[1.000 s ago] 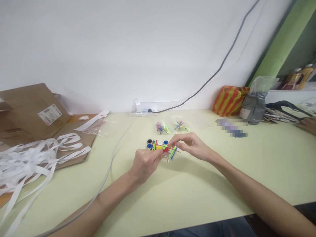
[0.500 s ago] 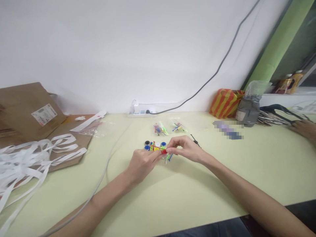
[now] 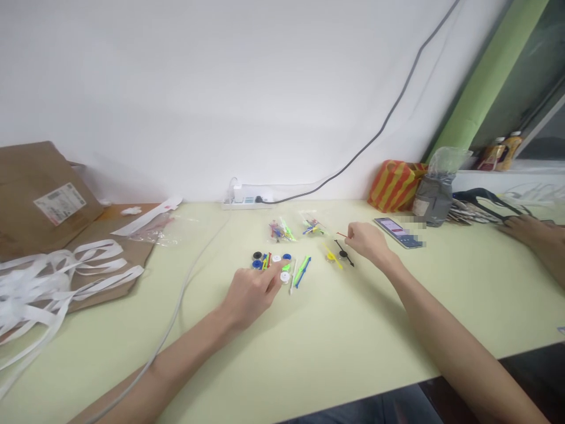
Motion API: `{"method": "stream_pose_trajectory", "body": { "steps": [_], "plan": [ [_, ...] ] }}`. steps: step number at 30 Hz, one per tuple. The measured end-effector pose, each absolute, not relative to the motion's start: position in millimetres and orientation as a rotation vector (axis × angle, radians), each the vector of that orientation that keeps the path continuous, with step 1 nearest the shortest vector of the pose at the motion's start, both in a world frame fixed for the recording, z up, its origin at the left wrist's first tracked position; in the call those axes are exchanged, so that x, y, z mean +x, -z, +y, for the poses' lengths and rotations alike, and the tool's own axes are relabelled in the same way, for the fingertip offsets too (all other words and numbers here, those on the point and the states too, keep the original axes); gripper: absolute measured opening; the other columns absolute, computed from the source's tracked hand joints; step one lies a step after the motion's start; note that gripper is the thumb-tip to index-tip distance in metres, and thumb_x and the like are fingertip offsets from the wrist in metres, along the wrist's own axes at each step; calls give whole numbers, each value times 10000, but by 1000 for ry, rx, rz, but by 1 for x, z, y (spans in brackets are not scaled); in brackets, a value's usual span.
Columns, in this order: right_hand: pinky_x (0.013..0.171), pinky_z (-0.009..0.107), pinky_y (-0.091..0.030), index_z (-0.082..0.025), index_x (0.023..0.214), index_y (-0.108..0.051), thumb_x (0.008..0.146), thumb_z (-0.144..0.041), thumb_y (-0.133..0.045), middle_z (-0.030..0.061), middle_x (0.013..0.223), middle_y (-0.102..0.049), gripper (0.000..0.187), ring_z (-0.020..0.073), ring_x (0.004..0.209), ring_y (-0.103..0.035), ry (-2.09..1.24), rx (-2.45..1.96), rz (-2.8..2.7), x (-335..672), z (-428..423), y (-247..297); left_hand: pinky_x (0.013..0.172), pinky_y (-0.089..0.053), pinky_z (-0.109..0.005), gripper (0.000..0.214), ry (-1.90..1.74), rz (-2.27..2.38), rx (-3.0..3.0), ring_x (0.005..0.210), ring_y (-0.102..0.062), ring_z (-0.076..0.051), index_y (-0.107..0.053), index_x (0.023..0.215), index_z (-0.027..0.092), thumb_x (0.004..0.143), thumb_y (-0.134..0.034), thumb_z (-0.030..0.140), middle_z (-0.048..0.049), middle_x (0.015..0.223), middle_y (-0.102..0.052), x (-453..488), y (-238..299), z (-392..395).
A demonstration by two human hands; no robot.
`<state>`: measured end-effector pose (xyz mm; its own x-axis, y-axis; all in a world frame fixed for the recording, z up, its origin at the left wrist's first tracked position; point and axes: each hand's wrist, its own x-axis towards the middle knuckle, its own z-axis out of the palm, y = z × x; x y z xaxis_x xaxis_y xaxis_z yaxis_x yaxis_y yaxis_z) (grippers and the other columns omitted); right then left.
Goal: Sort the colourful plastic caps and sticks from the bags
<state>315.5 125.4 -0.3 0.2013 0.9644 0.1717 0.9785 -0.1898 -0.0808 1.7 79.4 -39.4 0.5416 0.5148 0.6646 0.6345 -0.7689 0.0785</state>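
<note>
Plastic bags (image 3: 286, 233) hold coloured parts (image 3: 276, 231); left hand (image 3: 251, 297) touches a white disc (image 3: 276, 258), right hand (image 3: 368, 242) pinches a red stick (image 3: 342, 235).

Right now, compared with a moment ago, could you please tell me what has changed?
The hands have parted: the right hand moved rightward, pinching a thin red stick. The left hand stays by the coloured discs. The two small plastic bags stayed put.

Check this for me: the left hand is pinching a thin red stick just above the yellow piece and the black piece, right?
Wrong hand: the right hand is pinching the thin red stick just above the yellow piece and the black piece, as the head view shows.
</note>
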Motion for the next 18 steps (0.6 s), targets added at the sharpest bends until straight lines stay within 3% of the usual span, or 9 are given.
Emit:
{"method": "stream_pose_trajectory", "body": {
  "steps": [4,9,16,18],
  "plan": [
    [605,280,-347,-143,904,-712,794,-207,-587,146,893,-718,178,230,796,-660,-2,-2461,-1993,322,125,0,467,-282,-207,323,1049,-985,-2601,384,-420,-75,-695,1109,193,914,-448,127,72,474,-530,1,40,80],
    [568,275,-334,-144,741,-714,799,-209,-581,131,769,-712,159,207,671,-653,-122,-2435,-2112,321,117,-4,470,-281,-207,311,1048,-991,-2613,384,-417,-78,-706,1068,194,909,-447,126,66,470,-524,0,41,81],
    [621,305,-345,-98,921,-714,906,-138,-440,211,927,-711,278,252,795,-662,48,-2413,-2052,321,115,-12,475,-298,-198,293,1076,-1010,-2630,386,-404,-72,-720,1035,189,911,-459,136,68,467,-522,1,44,83],
    [645,299,-359,-117,945,-706,952,-165,-401,184,916,-707,309,238,810,-652,95,-2263,-2046,308,115,-11,471,-298,-198,293,1080,-1014,-2640,386,-403,-71,-722,1036,189,914,-461,136,69,468,-525,1,44,84]
  ]
}}
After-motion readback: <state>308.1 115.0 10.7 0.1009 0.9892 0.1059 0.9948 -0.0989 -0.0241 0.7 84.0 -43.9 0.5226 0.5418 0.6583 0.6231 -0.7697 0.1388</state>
